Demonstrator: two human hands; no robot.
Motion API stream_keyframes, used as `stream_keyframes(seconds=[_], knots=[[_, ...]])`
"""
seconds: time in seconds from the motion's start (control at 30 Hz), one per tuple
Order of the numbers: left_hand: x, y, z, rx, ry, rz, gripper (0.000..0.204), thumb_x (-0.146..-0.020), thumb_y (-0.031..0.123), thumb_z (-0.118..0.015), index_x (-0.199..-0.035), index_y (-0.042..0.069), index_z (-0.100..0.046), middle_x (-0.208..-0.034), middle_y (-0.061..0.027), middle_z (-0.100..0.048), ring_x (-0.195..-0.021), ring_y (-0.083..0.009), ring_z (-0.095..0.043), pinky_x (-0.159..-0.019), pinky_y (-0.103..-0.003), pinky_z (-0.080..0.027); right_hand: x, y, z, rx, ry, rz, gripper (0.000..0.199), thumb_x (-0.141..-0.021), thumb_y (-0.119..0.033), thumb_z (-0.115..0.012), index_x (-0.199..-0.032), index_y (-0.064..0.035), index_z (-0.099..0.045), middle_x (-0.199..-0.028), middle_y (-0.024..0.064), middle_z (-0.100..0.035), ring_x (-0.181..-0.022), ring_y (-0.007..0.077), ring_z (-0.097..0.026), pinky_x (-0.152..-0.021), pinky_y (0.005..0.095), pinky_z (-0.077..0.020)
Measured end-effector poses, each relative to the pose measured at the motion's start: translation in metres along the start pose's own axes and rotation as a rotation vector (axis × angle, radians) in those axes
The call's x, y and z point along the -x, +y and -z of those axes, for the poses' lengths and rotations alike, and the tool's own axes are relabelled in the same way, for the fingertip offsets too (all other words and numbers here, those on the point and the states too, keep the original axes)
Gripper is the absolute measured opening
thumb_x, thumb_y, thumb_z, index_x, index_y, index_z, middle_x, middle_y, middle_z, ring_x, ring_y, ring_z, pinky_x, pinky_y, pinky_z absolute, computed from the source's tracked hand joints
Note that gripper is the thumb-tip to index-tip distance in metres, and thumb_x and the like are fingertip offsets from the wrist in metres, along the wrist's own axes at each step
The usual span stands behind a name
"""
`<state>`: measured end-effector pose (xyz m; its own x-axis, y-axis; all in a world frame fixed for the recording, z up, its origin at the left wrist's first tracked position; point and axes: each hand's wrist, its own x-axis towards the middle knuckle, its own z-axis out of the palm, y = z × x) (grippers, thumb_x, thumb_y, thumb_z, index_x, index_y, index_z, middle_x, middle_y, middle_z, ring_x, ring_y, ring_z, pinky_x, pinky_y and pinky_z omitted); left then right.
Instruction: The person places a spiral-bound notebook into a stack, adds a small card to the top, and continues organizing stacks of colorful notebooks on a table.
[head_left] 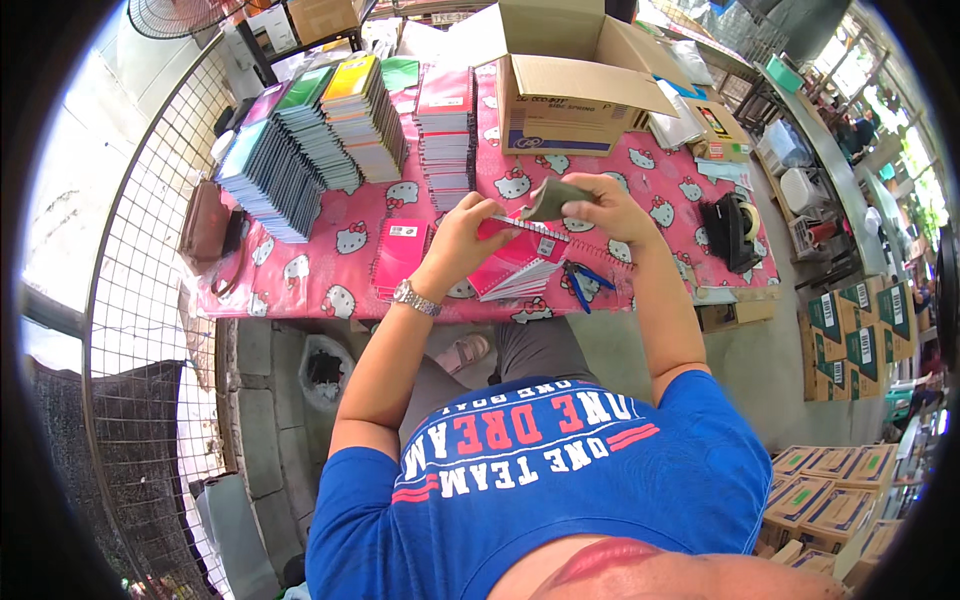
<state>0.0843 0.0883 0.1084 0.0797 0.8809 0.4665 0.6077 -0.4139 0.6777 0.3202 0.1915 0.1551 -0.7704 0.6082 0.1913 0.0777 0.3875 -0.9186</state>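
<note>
My left hand [461,236], a watch on its wrist, is closed on the spiral edge of a pink notebook [500,222] tilted up at the table's front. Between the fingers and thumb of my right hand [612,208] is a folded dark green-grey cloth [552,199], close to that edge. A length of pink spiral coil [602,252] sticks out to the right below this hand. Several pink notebooks [522,278] lie fanned beneath. To their right rest blue-handled pliers [583,286]. Another pink notebook [402,250] lies flat left of my left hand.
Tall stacks of spiral notebooks, blue [268,182], green [318,128], yellow [362,112] and pink [447,135], stand behind on the pink patterned tablecloth [350,238]. An open cardboard box [560,115] stands at the back. A black tape dispenser [735,232] is at right, a brown bag [205,225] at left.
</note>
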Motion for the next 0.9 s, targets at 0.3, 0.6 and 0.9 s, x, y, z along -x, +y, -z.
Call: stream_keyframes(seconds=[0.3,0.6,0.9], knots=[[-0.001,-0.004,0.001,0.005,-0.007,0.038,0.03,-0.078,0.013,-0.08,-0.1,0.003,-0.061,-0.091,-0.0063,-0.057,-0.067,-0.016,-0.053,-0.061,-0.029,-0.046,-0.015,-0.007,-0.008,0.116,-0.111,0.098,0.023,-0.082,-0.012,-0.076,-0.101,-0.0002,-0.069,-0.093,0.0007,-0.063,-0.085,0.0099,-0.054,-0.076,0.0273,-0.0448],[-0.003,-0.005,0.001,0.044,0.026,0.007,0.031,-0.079,0.016,-0.081,-0.099,0.003,-0.061,-0.09,-0.0059,-0.058,-0.066,-0.0153,-0.052,-0.061,-0.029,-0.046,-0.016,0.002,-0.007,-0.179,-0.067,0.117,0.021,-0.084,-0.014,-0.074,-0.098,-0.0003,-0.067,-0.096,-0.0014,-0.057,-0.087,0.007,-0.052,-0.074,0.0233,-0.041],[-0.001,-0.007,0.005,0.048,0.03,0.073,0.028,-0.083,0.015,-0.078,-0.102,0.0,-0.063,-0.089,-0.0068,-0.059,-0.067,-0.0112,-0.054,-0.06,-0.027,-0.046,-0.035,0.03,-0.016,0.161,0.291,0.008,0.025,-0.087,-0.021,-0.072,-0.102,-0.001,-0.068,-0.097,0.0011,-0.06,-0.082,0.0116,-0.057,-0.074,0.03,-0.0461]])
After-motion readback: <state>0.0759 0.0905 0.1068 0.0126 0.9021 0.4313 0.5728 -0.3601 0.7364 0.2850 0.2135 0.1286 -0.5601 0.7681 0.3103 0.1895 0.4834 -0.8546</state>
